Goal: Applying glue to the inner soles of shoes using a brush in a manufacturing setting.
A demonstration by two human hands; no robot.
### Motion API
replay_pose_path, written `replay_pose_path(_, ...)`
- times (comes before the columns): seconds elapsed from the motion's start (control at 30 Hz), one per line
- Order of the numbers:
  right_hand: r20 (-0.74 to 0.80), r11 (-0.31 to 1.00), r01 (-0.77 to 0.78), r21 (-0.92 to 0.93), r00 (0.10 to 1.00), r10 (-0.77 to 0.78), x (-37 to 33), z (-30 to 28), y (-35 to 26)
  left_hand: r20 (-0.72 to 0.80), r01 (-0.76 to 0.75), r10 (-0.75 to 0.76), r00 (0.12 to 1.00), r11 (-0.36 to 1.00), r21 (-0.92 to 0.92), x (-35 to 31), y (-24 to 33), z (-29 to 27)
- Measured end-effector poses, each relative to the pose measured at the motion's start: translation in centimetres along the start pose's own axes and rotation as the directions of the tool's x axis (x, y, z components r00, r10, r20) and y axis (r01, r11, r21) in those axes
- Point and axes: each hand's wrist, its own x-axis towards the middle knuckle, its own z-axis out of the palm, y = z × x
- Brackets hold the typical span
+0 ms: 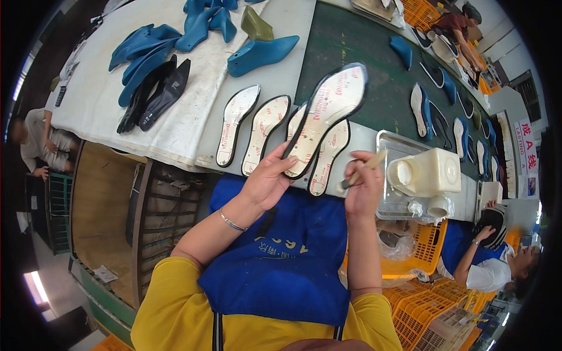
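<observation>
My left hand (268, 180) grips a shoe insole (335, 96) by its heel end, thumb on top. The insole is pale with reddish print and a black edge, raised over the table with its toe pointing away. In the closed fingers of my right hand (364, 186) is a brush (376, 162) with a light handle, beside the held insole and apart from it. More insoles of the same kind lie on the table: a left one (237, 125), a middle one (266, 133) and a right one (331, 157). Another is mostly hidden behind the held insole.
Right of my right hand, a metal tray (391, 140) holds a cream plastic container (430, 171). Blue shoe lasts (263, 54) and black shoe pieces (159, 96) lie at the far left. A green belt (363, 70) carries lasts and insoles. Co-workers and orange crates (418, 248) are nearby.
</observation>
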Motion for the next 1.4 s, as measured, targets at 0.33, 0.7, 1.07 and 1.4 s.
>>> replay_pose_path(0.33,0.095,0.972,-0.224,-0.068,0.969,0.23,-0.7,3.0,2.2,0.051,0.01,-0.012,0.999,0.999,0.045,2.8,-1.4,2.1)
replay_pose_path(0.7,-0.036,0.961,-0.261,0.095,0.963,0.265,0.4,-0.3,3.5,0.177,-0.062,-0.079,0.981,0.739,0.671,6.6,-2.1,0.2)
replay_pose_path(1.07,-0.206,0.977,-0.211,0.012,0.956,0.209,1.6,-6.1,-0.8,-0.055,0.031,0.248,0.967,0.1,0.995,26.3,23.0,-15.7)
replay_pose_path(1.4,-0.265,0.977,-0.207,0.042,0.941,0.211,1.1,-8.4,-0.2,0.122,-0.157,0.209,0.97,0.16,0.974,34.8,10.9,-9.5)
